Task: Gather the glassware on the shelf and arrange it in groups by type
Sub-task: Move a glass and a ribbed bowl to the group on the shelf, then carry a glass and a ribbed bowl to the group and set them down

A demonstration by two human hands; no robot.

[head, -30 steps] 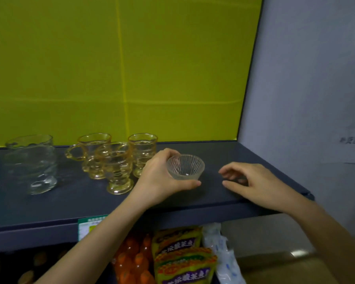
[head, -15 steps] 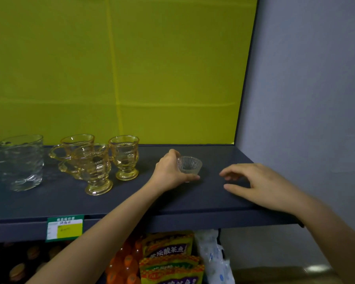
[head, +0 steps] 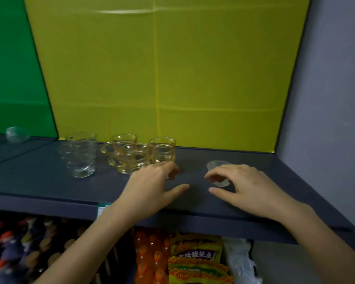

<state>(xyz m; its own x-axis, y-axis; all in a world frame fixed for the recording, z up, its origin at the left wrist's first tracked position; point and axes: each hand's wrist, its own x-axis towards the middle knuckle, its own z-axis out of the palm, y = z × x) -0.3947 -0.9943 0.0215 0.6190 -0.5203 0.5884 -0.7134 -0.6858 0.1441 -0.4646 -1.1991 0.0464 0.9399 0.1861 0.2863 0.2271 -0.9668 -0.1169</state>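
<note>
The small clear bowl stands on the dark shelf, to the right of the three amber cups and apart from them. The person's right hand arches over it; the fingers curve across its near side with the thumb below, but whether they actually grip the glass or only hover at it cannot be told. The left hand lies just in front of the amber cups, fingers relaxed and loosely bent, holding nothing.

The step in hand looks like settling this bowl into its place. A second bowl of seemingly the same kind sits far along the shelf to the left, past the clear tumbler, so the bowls are not yet one group. To do this well, the right hand should take the bowl by its rim or wall with fingers and thumb on opposite sides, lift it clear of the shelf instead of dragging it, and set it down flat. Whichever bowl travels, its path runs past the cups and tumbler, so it should be carried along the front edge, keeping the wrist low. The thin ribbed glass likely slips easily, so a firm, gentle pinch suits it
</note>
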